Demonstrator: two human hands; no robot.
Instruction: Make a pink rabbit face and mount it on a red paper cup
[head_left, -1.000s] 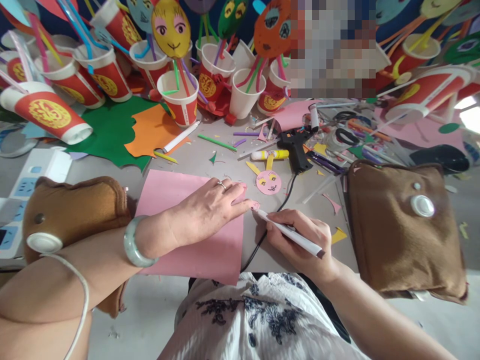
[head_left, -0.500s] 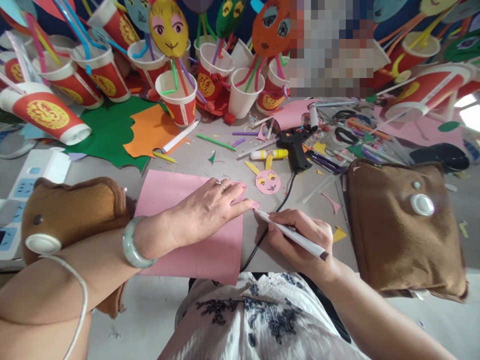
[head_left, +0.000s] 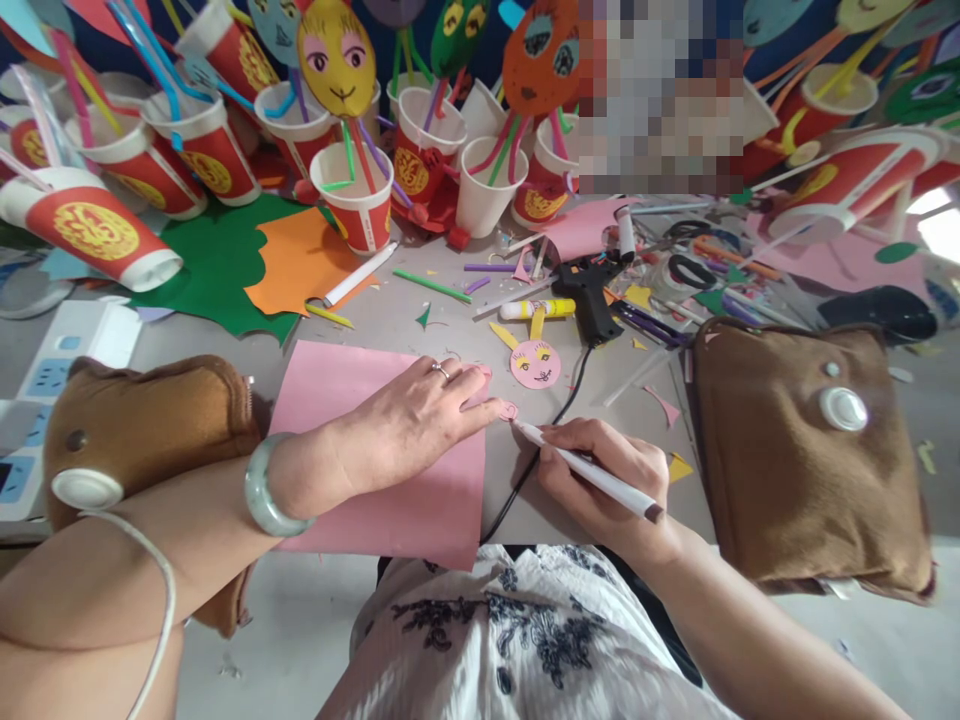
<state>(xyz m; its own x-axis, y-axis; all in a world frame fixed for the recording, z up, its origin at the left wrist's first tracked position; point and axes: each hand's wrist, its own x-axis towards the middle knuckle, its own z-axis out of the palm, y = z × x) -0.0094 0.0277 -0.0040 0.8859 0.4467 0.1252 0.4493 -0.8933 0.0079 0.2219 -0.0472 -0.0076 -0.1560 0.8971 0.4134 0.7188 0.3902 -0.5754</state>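
My left hand [head_left: 431, 410] lies flat with its fingers stretched out, over the right part of a pink sheet of paper [head_left: 360, 520]. Its index fingertip presses on a small pink paper piece [head_left: 509, 411] that carries a drawn spiral line. In my right hand [head_left: 611, 475] is a white marker [head_left: 592, 470] with a dark end, pinched between thumb and fingers. The marker's tip points left, at the edge of the small piece; whether it touches cannot be made out. Just beyond is a round pink paper face [head_left: 535, 365] with two yellow ears.
Black glue gun [head_left: 594, 305] behind the paper face, its cord running toward the table's front edge. Brown cushioned pouches [head_left: 810, 480] flank both hands. Red and white paper cups [head_left: 352, 205] with straws line the back. Scraps and a yellow marker [head_left: 551, 308] lie between.
The marker and my right hand have shifted slightly to the right, and the tip sits a little farther from my left index finger. My left hand stays in place.
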